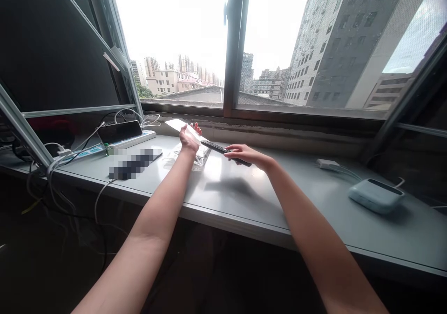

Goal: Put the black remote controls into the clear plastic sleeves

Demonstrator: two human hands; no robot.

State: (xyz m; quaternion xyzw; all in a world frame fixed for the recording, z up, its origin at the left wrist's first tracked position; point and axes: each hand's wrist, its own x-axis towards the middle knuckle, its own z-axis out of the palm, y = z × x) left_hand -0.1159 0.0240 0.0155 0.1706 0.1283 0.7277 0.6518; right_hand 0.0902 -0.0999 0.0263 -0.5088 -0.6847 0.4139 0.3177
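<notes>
Left hand: the left hand [190, 136] is curled, palm turned up, around a thin white sleeve [174, 125]; the sleeve sits between thumb and fingers, its pale end jutting out beyond them towards the window [236, 48].
Right hand: the right hand [246, 153] grips the near end of a long black remote [217, 147] from above, fingers laid over it in a narrow hold.
Remote: raised over the table [324, 190] between the two hands, tilted, its far end meeting the sleeve; whether that end sits inside or only against it, I cannot tell.
Lettering on the remote: small light key marks show along its face, too small to read.
Under the hands: a clear plastic bag [200, 160] lies crumpled on the table, any print on it lost in glare.
Left of the bag: a dark flat device [137, 164] lies under a pixelated patch that hides its surface.
Power strip: a white power strip [148, 136] with blue-marked sockets, their wording too small to read; a dark-screened device [124, 131] leans by it, and a small green bottle [106, 149] stands near.
Right side: a pale blue case [375, 196], its front too blurred for lettering, near a white adapter [327, 164].
</notes>
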